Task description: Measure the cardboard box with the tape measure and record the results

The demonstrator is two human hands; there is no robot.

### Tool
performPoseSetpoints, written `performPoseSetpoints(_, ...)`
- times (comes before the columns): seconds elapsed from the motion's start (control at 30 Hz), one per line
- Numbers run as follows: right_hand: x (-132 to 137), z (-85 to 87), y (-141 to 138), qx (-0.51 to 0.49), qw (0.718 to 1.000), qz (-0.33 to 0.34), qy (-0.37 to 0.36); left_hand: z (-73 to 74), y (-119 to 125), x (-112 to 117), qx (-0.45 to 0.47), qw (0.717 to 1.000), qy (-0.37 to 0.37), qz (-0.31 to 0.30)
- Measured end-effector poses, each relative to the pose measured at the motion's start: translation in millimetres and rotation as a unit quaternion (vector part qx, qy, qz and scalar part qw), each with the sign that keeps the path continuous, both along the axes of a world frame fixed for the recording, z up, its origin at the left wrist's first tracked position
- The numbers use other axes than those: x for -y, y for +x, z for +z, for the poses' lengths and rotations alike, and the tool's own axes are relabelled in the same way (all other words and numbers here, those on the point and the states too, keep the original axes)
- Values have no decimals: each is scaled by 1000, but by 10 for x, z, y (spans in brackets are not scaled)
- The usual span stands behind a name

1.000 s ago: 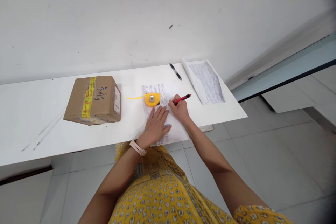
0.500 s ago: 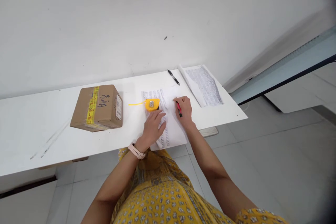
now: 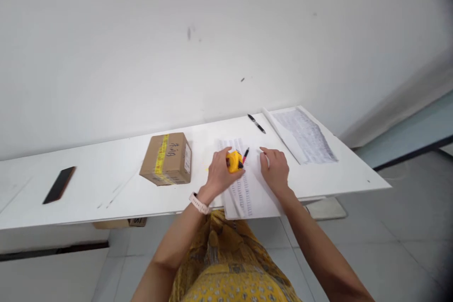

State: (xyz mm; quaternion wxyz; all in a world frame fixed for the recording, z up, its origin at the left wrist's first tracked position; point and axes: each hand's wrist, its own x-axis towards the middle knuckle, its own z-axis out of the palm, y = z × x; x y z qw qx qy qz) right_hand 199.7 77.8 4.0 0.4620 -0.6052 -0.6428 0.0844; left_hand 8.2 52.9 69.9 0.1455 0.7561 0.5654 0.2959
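My left hand (image 3: 219, 170), with a pale watch band on its wrist, is closed around a yellow tape measure (image 3: 234, 162) above the printed sheets (image 3: 256, 198). A red and black pen (image 3: 246, 155) lies just beyond the tape measure, its lower end partly hidden by it. To the right, my right hand (image 3: 275, 170) rests at the sheets' right side. Its fingers are loosely curled, thumb and forefinger apart, and nothing shows between them.
A taped cardboard box (image 3: 170, 158) stands to the left on the white table (image 3: 120, 170). Farther left lies a dark phone-like slab (image 3: 59, 185). A black pen (image 3: 256, 123) and another written sheet (image 3: 306, 137) lie at the back right, near the wall (image 3: 141, 56).
My left hand has taken hold of the tape measure; its extended yellow strip has mostly gone from sight. My right hand has let go of the red and black pen. The view has shifted left.
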Motion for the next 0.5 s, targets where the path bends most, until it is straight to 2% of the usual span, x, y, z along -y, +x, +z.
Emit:
performPoseSetpoints(0.07, 156, 266, -174, -132, 982, 114, -65, 131, -45, 319, 103, 994, -17, -14)
performPoseSetpoints(0.13, 331, 573, -389, -204, 925, 272, -170, 257, -130, 609, 182, 982, -47, -11)
performPoseSetpoints(0.2, 470, 850, -618, -215, 879, 356, -232, 373, -265, 835, 230, 970, -74, 13)
performPoseSetpoints(0.27, 548, 1045, -844, -207, 864, 378, -259, 473, -444, 995, 245, 965, -85, 47)
performPoseSetpoints(0.37, 583, 1203, -1166, -189, 849, 409, -276, 589, -747, 1148, 241, 963, -83, 83)
performPoseSetpoints(0.43, 561, 1291, -1370, -180, 839, 440, -264, 647, -947, 1221, 246, 960, -88, 102)
performPoseSetpoints(0.5, 466, 1405, -1563, -176, 845, 446, -235, 687, -1139, 1283, 265, 951, -109, 113)
